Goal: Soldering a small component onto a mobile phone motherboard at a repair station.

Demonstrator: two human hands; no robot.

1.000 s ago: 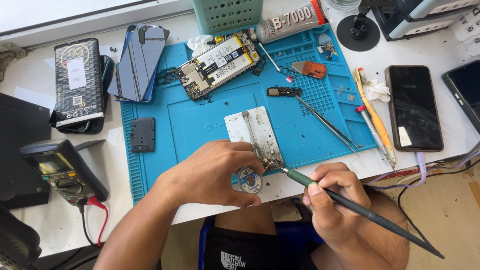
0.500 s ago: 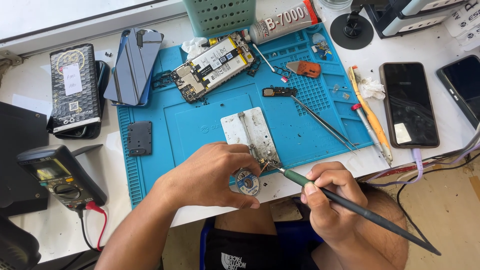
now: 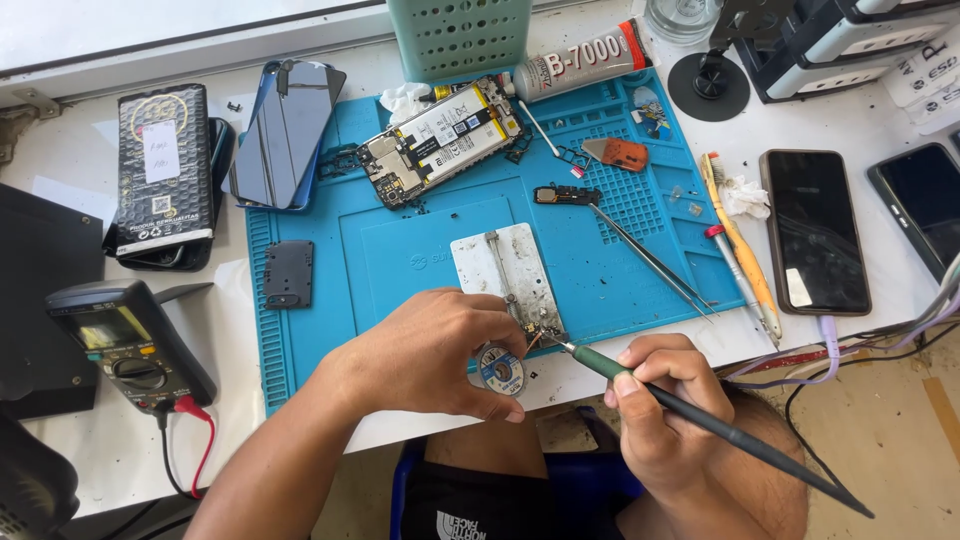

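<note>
While right hand [image 3: 665,420] grips slim soldering iron [image 3: 700,415], left hand [image 3: 430,355] pinches round spool [image 3: 500,368]

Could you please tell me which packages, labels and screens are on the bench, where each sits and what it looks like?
Glue tube: top centre, grey with dark print, red tip.
Bubble-wrap pouch: far left, black, white paper label.
Multimeter: left front, dark grey, greenish screen.
Dark phone: right of the blue mat, black, unlit.
Opened phone: mat's top, white-labelled battery.

Blue work mat [image 3: 400,260], green-collared black soldering iron [image 3: 700,415], white holder plate [image 3: 490,270].
</note>
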